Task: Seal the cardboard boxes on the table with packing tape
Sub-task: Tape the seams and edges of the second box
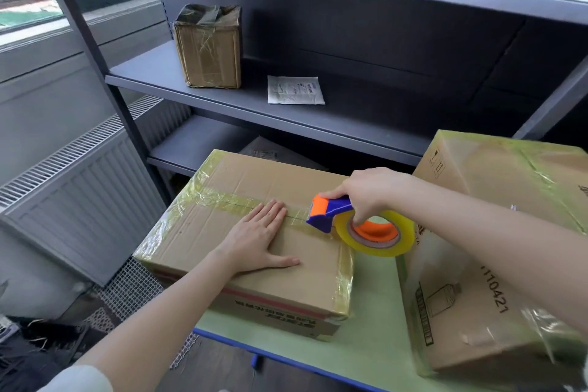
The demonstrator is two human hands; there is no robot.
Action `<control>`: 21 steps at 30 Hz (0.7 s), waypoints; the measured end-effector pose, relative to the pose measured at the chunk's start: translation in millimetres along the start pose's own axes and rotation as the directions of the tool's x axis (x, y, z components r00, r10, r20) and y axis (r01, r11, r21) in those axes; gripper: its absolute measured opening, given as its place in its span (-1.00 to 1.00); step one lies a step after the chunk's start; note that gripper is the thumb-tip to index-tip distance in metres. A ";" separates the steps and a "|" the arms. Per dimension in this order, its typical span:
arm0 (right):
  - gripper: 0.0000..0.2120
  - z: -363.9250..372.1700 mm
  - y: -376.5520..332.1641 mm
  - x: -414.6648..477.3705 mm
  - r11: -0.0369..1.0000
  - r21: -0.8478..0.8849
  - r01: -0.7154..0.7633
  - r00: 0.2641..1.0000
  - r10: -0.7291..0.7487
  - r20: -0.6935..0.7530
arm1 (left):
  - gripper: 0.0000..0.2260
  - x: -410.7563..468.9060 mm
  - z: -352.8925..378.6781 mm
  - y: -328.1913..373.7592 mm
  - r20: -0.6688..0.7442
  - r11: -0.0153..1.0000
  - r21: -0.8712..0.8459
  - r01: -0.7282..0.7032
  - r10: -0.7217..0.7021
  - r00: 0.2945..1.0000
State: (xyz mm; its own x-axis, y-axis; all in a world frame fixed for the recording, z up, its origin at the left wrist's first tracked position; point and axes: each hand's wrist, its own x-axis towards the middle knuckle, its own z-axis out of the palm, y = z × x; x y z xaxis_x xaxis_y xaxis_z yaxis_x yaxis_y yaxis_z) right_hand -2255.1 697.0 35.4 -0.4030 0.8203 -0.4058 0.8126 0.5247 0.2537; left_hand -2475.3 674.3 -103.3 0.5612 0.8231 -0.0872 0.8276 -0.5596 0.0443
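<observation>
Two hands work at the flat brown cardboard box point(197, 232) on the left part of the pale green table point(366, 360); left hand point(259, 239) lies flat on the lid, fingers straight, pressing beside the centre seam; right hand point(369, 191) grasps the blue-and-orange tape dispenser point(327, 212), its cutter end on the seam just beside the left fingertips; yellowish tape roll point(375, 237) overhangs the box's right edge; larger printed cardboard box point(471, 312) lies near, to the right; small taped carton point(208, 48) stands on the grey metal shelf point(152, 73) behind.
</observation>
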 end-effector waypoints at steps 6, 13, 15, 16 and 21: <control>-0.29 29.3 25.6 -27.3 0.999 0.020 -0.036 0.999 0.035 0.016 | 0.07 1.2 -3.9 8.4 -0.001 1.000 0.029 0.007 -0.007 1.000; -0.27 36.4 28.8 -19.5 1.000 0.008 -0.029 0.999 0.029 -0.041 | -0.08 20.3 -11.7 67.6 -0.010 0.996 -0.063 -0.056 0.055 0.998; -0.25 41.4 28.7 -19.2 1.000 0.018 -0.014 0.999 0.015 -0.046 | -0.10 24.9 -6.7 78.7 -0.028 0.998 -0.054 -0.040 0.039 0.999; -0.24 44.0 28.5 -18.7 1.000 0.022 -0.012 0.999 0.013 -0.049 | -0.11 25.7 -4.5 79.5 -0.032 0.999 -0.045 -0.030 0.029 0.999; -0.26 47.8 26.7 -20.9 0.997 0.068 -0.039 0.998 0.042 -0.045 | -0.09 23.7 -5.4 71.0 -0.020 0.998 -0.021 -0.053 0.052 0.998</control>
State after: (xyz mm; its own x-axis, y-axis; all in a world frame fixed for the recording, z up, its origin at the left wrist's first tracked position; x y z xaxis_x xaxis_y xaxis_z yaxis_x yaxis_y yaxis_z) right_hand -2204.8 683.0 8.7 -0.3870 0.8510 -0.3549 0.8543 0.4758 0.2094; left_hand -2403.1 654.6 -96.8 0.6039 0.7944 -0.0649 0.7969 -0.6001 0.0695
